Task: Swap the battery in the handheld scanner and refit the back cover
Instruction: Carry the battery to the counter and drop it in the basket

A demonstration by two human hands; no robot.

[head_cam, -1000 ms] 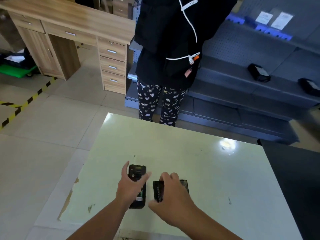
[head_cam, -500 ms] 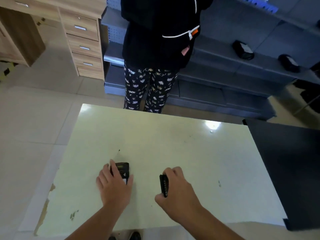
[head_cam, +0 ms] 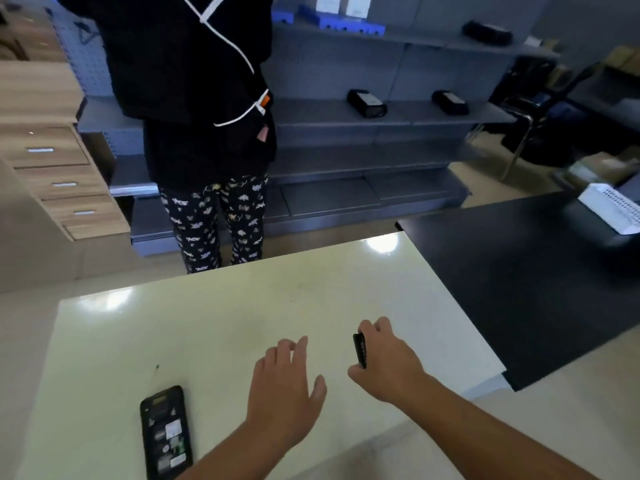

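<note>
The black handheld scanner (head_cam: pixel 166 433) is being left back-up, compartment exposed, on the pale glossy counter (head_cam: pixel 214 327), while right of it the left hand (head_cam: pixel 284 393) is being held released and a flat black piece (head_cam: pixel 360 349), perhaps the cover, is being pinched edgewise in the right hand (head_cam: pixel 388 362).

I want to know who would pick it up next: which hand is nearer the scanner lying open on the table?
Left. The left hand hovers empty just right of the scanner. The right hand is farther right, gripping a small black part.

Left hand (head_cam: pixel 284 393) splayed, right hand (head_cam: pixel 388 362) clenched
</note>
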